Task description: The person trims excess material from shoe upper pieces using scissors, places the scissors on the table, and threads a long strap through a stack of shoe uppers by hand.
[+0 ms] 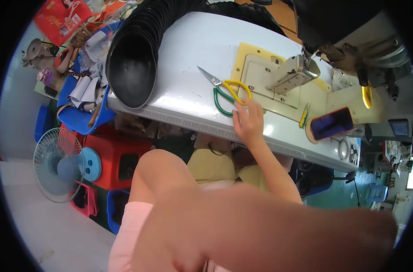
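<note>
A pair of scissors [222, 85] with one yellow and one green handle lies on the white sewing table [184, 54], blades pointing up and left. My right hand [249, 121] is over the table's front edge at the handle ends, its fingers apart and loosely bent. The fingertips overlap the handles; whether they press on them is unclear. My left arm [261, 226] is bent across the foreground, large and blurred, and its hand lies outside the view. Beside the scissors stands a sewing machine post [293, 75] on a cream-coloured plate bordered in yellow.
A wide black ribbed tube [134, 68] lies at the table's left. Yellow thread snips [304, 116] and a phone [331, 123] are on the right. A fan [56, 165], a red stool [109, 156] and a blue tray [81, 124] with rolled pieces stand left.
</note>
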